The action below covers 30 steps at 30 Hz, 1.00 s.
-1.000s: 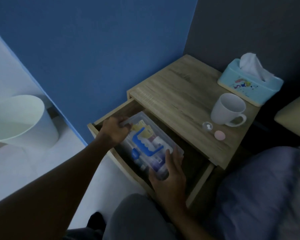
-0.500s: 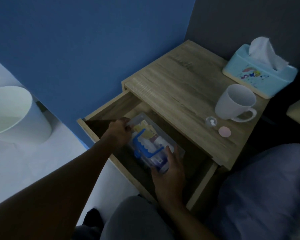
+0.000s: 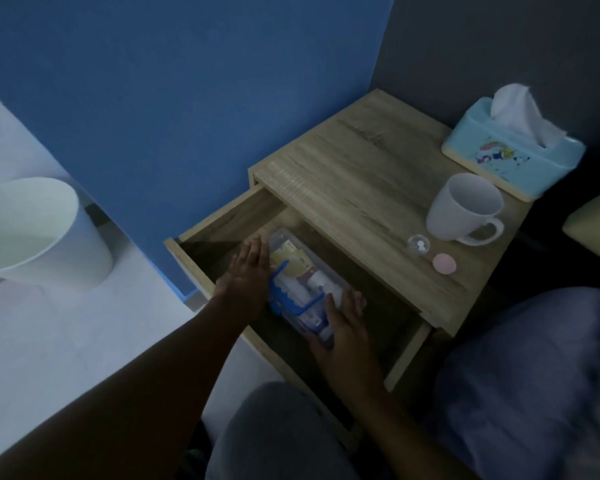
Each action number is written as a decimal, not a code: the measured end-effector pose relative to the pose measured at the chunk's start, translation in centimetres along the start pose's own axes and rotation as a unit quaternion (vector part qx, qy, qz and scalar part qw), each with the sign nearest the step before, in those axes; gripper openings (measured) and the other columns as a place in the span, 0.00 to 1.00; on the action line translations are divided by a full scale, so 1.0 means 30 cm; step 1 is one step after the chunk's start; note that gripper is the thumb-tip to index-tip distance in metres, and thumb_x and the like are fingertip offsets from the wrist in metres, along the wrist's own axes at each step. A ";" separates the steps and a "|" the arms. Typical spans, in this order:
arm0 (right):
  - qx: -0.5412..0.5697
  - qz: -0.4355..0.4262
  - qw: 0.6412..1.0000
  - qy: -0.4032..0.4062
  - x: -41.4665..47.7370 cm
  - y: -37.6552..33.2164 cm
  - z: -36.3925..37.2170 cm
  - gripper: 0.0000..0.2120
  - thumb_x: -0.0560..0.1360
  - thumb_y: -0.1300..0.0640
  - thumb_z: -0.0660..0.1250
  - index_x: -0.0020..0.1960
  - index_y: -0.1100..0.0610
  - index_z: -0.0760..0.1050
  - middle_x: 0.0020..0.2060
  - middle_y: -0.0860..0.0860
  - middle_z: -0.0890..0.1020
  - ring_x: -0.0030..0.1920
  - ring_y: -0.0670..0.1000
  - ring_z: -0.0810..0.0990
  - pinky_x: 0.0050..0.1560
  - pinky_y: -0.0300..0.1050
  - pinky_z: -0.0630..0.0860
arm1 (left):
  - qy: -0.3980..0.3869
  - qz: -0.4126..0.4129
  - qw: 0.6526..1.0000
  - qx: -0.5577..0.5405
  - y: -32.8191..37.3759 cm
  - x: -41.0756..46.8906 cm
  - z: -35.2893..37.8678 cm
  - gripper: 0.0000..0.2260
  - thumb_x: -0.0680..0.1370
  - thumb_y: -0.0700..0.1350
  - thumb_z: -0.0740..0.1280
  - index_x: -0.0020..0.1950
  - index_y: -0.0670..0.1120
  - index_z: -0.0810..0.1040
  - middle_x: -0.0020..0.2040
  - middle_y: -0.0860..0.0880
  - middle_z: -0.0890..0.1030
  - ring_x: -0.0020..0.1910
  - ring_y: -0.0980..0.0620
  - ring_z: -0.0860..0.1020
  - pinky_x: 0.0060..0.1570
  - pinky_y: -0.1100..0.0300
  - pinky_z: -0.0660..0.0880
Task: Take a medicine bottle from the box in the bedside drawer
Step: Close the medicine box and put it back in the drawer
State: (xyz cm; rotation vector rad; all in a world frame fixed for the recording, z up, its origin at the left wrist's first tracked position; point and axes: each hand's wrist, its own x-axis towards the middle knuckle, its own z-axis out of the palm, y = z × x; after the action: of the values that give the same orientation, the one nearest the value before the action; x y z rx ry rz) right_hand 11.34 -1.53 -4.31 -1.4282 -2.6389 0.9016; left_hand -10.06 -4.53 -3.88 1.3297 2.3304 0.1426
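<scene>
The bedside drawer (image 3: 219, 220) stands pulled out. Inside it lies a clear plastic box (image 3: 285, 238) with a blue handle (image 3: 282, 295), packed with medicine packets and a white medicine bottle (image 3: 317, 282). My left hand (image 3: 248, 271) rests flat against the box's left side, fingers straight and together. My right hand (image 3: 343, 325) wraps the box's near end, thumb at the near corner and fingers over the right edge, hiding that end.
On the nightstand top (image 3: 354, 181) stand a white mug (image 3: 465, 209), a light-blue tissue box (image 3: 510, 157), a small clear cap with pills (image 3: 418, 244) and a pink lid (image 3: 444, 263). A white bin (image 3: 32, 233) is on the floor at left; bedding (image 3: 534, 375) lies at right.
My left hand has let go of the box's far corner and flattened along its left side. The right hand stays on the near end. The camera view has shifted.
</scene>
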 end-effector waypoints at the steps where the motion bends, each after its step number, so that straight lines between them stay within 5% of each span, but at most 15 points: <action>1: 0.000 0.001 1.000 -0.002 0.002 -0.002 -0.005 0.38 0.78 0.42 0.64 0.81 0.48 0.48 0.81 0.50 0.41 0.80 0.52 0.37 0.80 0.58 0.51 | 0.004 -0.001 1.000 0.023 0.004 -0.004 -0.001 0.37 0.81 0.53 0.59 0.80 0.47 0.39 0.81 0.45 0.40 0.80 0.46 0.41 0.78 0.47 0.45; 11: -0.020 0.010 1.000 -0.002 -0.002 -0.019 -0.012 0.37 0.78 0.42 0.64 0.80 0.47 0.50 0.81 0.50 0.43 0.81 0.53 0.39 0.80 0.56 0.50 | -0.016 -0.009 0.998 0.066 0.001 0.000 -0.017 0.42 0.78 0.51 0.65 0.80 0.45 0.38 0.81 0.43 0.41 0.80 0.45 0.43 0.78 0.47 0.48; 17: 0.012 -0.072 0.993 0.094 0.004 -0.005 -0.112 0.24 0.79 0.44 0.63 0.73 0.49 0.67 0.74 0.50 0.68 0.74 0.49 0.65 0.73 0.53 0.68 | 0.014 0.013 0.999 -0.027 -0.021 -0.098 -0.044 0.41 0.77 0.49 0.67 0.81 0.48 0.43 0.81 0.45 0.46 0.80 0.44 0.48 0.76 0.47 0.53; 20: -0.002 -0.101 0.988 0.121 0.027 0.029 -0.183 0.23 0.80 0.48 0.63 0.74 0.51 0.67 0.76 0.50 0.66 0.77 0.49 0.61 0.75 0.51 0.63 | 0.061 0.023 0.997 -0.047 -0.045 -0.171 -0.055 0.36 0.80 0.48 0.64 0.81 0.48 0.47 0.82 0.46 0.47 0.80 0.43 0.49 0.76 0.45 0.58; 24: -0.071 -0.141 0.977 0.143 0.056 0.104 -0.279 0.26 0.80 0.55 0.64 0.76 0.58 0.66 0.78 0.55 0.64 0.79 0.52 0.57 0.78 0.50 0.56 | 0.137 0.028 0.988 -0.064 -0.050 -0.243 -0.042 0.32 0.80 0.43 0.62 0.81 0.48 0.50 0.82 0.47 0.48 0.80 0.46 0.45 0.76 0.48 0.49; 30: -0.199 -0.182 0.956 0.113 0.042 0.245 -0.345 0.28 0.81 0.56 0.60 0.79 0.62 0.60 0.79 0.59 0.61 0.80 0.55 0.57 0.79 0.47 0.49 | 0.172 -0.065 0.959 -0.214 0.001 -0.311 0.022 0.40 0.78 0.44 0.67 0.81 0.48 0.43 0.82 0.49 0.41 0.80 0.47 0.41 0.76 0.41 0.55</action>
State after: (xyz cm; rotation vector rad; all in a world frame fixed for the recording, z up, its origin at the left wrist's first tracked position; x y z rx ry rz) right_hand 19.03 7.49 0.40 -0.9556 -2.8609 0.1669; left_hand -5.70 -12.41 -1.39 0.9920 2.4613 0.8454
